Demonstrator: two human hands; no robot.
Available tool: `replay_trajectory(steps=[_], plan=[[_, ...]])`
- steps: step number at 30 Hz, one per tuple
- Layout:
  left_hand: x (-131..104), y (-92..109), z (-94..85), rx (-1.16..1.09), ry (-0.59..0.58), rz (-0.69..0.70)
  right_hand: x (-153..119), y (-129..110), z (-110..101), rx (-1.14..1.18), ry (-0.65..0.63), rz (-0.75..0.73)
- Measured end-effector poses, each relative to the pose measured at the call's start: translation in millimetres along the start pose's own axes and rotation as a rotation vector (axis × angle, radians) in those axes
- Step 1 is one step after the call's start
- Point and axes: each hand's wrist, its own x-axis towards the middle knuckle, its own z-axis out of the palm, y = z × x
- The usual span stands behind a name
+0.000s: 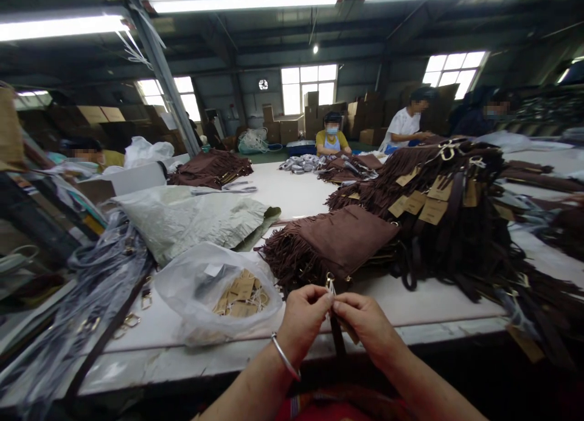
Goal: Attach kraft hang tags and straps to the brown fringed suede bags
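Observation:
My left hand point(302, 319) and my right hand point(367, 321) meet at the table's front edge, both closed in a pinch on a thin white string point(331, 285). The string runs up to a small metal ring on the near corner of a brown fringed bag point(344, 235). Below my right fingers hangs a kraft paper tag point(349, 331), partly hidden, beside a dark strap point(337, 339). A bracelet circles my left wrist. Left of my hands, an open clear plastic bag point(180, 299) holds many loose kraft tags point(244, 296) with white strings.
To the right rises a heap of brown fringed bags point(456, 214) with tags hanging from them. Plastic-wrapped straps point(104, 275) lie at the left, near a pale woven sack point(191, 217). More brown bags point(210, 165) are stacked farther back. Several people sit or stand beyond the white table point(296, 193).

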Motion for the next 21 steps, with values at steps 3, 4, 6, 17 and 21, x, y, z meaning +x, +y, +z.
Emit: replay_trajectory(steps=[3,4,6,17,21], plan=[[0.6,-5.3,2.7,-0.114,0.012,-0.068,2.2,7.8,-5.7,-0.099,0.030,-0.013],[0.6,-7.8,2.6,-0.154,0.006,-0.094,4.2,12.1,-8.9,-0.124,0.044,-0.037],[0.6,-11.7,0.7,-0.263,-0.014,-0.126,10.1,21.3,-15.1,-0.143,0.081,-0.061],[-3.9,-12.3,-17.5,-0.406,-0.335,-0.108,11.5,18.1,-24.5,0.101,0.119,0.081],[-9.3,-10.8,-22.6,-0.243,-0.443,-0.120,8.0,19.2,-26.3,0.366,0.187,0.145]])
